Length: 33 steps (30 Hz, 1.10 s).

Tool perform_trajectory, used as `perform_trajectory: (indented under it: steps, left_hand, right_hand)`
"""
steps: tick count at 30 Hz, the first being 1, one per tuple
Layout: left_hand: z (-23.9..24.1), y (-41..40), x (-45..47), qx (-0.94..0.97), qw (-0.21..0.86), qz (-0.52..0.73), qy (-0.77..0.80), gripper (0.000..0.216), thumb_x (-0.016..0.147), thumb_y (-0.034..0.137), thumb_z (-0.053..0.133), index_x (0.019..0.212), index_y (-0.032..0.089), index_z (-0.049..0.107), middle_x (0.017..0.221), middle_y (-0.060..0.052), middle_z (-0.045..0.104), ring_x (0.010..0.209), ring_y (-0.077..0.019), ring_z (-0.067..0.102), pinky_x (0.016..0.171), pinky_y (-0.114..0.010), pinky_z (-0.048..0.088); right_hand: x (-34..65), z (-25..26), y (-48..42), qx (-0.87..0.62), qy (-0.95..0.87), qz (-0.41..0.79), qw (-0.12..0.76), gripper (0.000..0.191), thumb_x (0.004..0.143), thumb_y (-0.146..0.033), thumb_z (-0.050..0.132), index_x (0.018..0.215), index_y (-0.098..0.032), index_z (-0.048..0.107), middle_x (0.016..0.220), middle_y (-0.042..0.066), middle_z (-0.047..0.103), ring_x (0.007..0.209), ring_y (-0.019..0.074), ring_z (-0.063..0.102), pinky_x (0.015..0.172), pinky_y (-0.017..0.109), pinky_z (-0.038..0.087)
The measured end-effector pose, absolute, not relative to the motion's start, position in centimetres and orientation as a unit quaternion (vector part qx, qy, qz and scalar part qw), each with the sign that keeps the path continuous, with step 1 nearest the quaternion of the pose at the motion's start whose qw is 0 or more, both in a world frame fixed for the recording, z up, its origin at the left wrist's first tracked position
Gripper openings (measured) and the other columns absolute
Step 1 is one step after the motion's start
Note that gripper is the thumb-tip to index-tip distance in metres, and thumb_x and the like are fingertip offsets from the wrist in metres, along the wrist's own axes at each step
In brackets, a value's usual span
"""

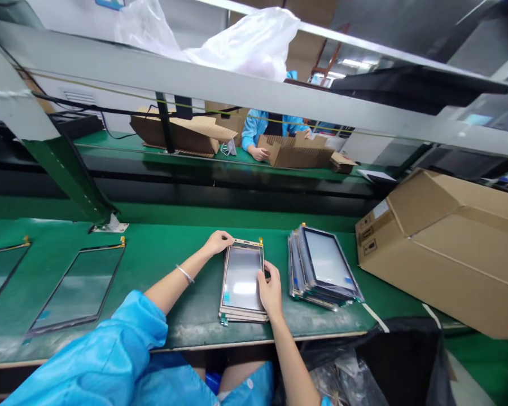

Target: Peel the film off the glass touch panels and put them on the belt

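Note:
In the middle of the green bench lies a small stack of flat display panels [242, 276], each with an orange ribbon tab at its upper right corner. My left hand [219, 242] pinches the top panel at its upper left corner. At the right edge, my right hand [271, 288] grips the same panel, thumb over the glass and fingers along the side. To the right stands a taller, uneven pile of dark-framed panels [328, 259] in clear film. Two framed glass panels, one [78, 287] nearer me and another [2, 270] cut off by the view, lie flat at the left.
A large cardboard box [444, 242] stands at the right end of the bench. A green post [68, 175] rises at the back left, under a white beam [220, 84]. Beyond, a co-worker's hands hold a cardboard insert [298, 151]. A black bag [402, 361] hangs at the front edge.

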State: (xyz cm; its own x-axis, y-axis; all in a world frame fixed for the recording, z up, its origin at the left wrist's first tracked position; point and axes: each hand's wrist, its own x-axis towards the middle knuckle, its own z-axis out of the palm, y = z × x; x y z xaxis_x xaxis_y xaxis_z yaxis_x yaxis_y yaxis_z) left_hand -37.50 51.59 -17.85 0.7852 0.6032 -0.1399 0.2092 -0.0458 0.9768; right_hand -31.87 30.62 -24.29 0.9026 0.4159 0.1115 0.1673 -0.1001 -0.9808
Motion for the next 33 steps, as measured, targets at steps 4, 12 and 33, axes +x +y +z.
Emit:
perform_trajectory:
  steps: [4, 12, 33]
  left_hand:
    - [-15.3, 49.0, -39.5, 0.659, 0.695, 0.181, 0.225, 0.036, 0.09, 0.036, 0.058, 0.12, 0.017, 0.055, 0.129, -0.011, 0.057, 0.114, -0.0252, 0.057, 0.092, -0.043, 0.048]
    - [-14.9, 40.4, -48.7, 0.549, 0.822, 0.068, 0.138, 0.052, 0.079, 0.051, 0.066, 0.116, 0.015, 0.057, 0.123, -0.019, 0.064, 0.109, -0.0307, 0.063, 0.085, -0.038, 0.052]
    - [-13.1, 40.8, -54.7, 0.62, 0.751, -0.025, 0.226, 0.045, 0.08, 0.048, 0.066, 0.107, 0.017, 0.048, 0.1, -0.015, 0.074, 0.083, -0.0218, 0.071, 0.07, -0.031, 0.052]
  right_hand:
    - [-32.6, -22.4, 30.2, -0.691, -0.185, 0.149, 0.683, 0.042, 0.074, -0.051, 0.059, 0.096, -0.015, 0.06, 0.084, 0.009, 0.065, 0.069, 0.0179, 0.057, 0.062, 0.03, 0.046]
    - [-37.1, -19.0, 26.9, -0.611, -0.19, 0.246, 0.728, 0.047, 0.078, -0.064, 0.058, 0.078, -0.017, 0.06, 0.064, 0.001, 0.059, 0.053, 0.0107, 0.049, 0.048, 0.021, 0.037]
    - [-35.6, -13.3, 25.5, -0.682, -0.345, 0.364, 0.533, 0.04, 0.082, -0.053, 0.058, 0.066, -0.017, 0.061, 0.052, 0.0, 0.061, 0.048, 0.0113, 0.056, 0.045, 0.021, 0.042]
